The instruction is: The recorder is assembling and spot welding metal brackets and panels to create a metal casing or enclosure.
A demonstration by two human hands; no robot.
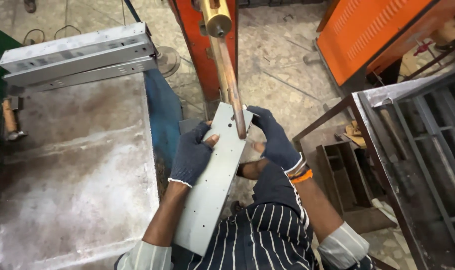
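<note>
both gloved hands, left hand (191,156) and right hand (273,137), clamp the metal strip (212,185) under the copper rod (231,85); a loosened grip could let it tilt.

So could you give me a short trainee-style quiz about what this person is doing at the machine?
1. True or false: both the left hand and the right hand wear dark knitted gloves.
2. What touches the top end of the long grey perforated metal plate? A) copper-coloured rod B) wooden-handled hammer C) orange cabinet
3. Fill in: the stacked grey metal channels lie on the worn steel ____.

Key: 1 true; 2 A; 3 table.
</note>
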